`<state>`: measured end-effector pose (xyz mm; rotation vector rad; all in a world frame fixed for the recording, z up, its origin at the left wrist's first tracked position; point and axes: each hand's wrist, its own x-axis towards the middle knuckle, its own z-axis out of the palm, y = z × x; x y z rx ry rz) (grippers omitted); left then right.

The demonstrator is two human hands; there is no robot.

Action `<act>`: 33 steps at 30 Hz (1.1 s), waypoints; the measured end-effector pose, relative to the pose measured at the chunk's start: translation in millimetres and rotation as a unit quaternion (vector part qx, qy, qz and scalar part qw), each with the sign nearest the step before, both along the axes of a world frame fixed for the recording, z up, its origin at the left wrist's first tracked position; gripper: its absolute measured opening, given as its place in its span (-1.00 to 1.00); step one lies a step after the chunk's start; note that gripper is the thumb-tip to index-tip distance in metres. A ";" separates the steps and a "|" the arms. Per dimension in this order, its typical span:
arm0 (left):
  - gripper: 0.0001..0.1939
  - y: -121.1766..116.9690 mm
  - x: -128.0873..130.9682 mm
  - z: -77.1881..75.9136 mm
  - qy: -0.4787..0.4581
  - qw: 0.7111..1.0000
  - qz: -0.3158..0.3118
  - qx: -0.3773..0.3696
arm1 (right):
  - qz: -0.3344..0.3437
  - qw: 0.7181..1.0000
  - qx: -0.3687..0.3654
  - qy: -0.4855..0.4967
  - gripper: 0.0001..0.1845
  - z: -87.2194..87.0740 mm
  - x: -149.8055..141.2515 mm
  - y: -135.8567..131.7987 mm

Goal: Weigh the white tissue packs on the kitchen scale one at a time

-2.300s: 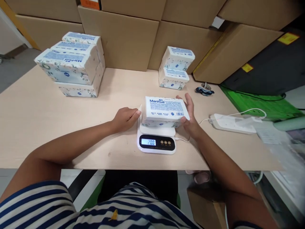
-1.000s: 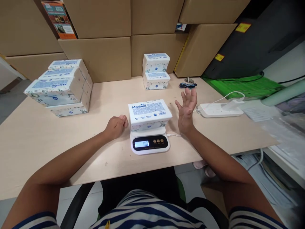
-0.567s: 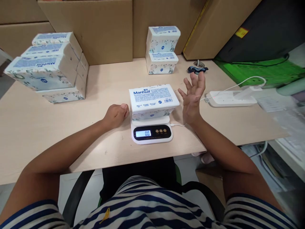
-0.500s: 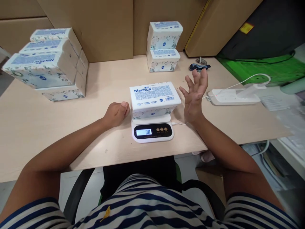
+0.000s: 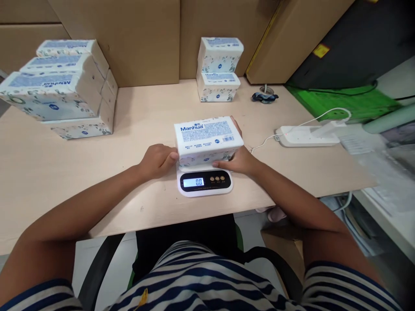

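A white tissue pack (image 5: 207,134) marked Manhua rests on the platform of a white digital scale (image 5: 207,190). The scale's lit display reads 0.0. My right hand (image 5: 243,160) grips the pack's right end, its thumb across the lower front and fingers round the far side, partly hidden by the pack. At the left end, my left hand (image 5: 158,160) is closed, with thumb and index finger pressed against the pack's edge; its other fingertips are hidden.
Several tissue packs (image 5: 55,95) are stacked at the left. Two more packs (image 5: 218,86) stand by the cardboard at the back. A dark blue bundle (image 5: 265,97) lies near a tape roll. On the right, a white power strip (image 5: 308,136) has cords attached.
My right hand has gone from raised and spread beside the pack to gripping its right end. My left hand has turned and come against the left end. The view has shifted slightly.
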<state>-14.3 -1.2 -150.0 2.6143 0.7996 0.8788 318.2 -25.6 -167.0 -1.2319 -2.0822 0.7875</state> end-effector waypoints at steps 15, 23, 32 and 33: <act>-0.03 8.5 -7.5 -23.1 -0.023 0.998 0.052 0.004 | -0.217 0.947 0.202 0.126 0.91 56.9 89.1 208.8; 0.13 5.0 -3.9 -23.1 0.003 0.997 0.064 -0.045 | -0.217 0.951 0.081 0.203 0.40 44.0 89.1 253.5; 0.15 7.7 -0.2 -24.4 0.002 0.996 0.055 -0.074 | -0.243 0.944 0.069 0.213 -0.28 33.3 95.3 262.9; 0.16 7.9 0.7 -23.7 -0.001 0.996 0.053 -0.078 | -0.242 0.944 0.073 0.212 -0.28 33.2 93.3 263.9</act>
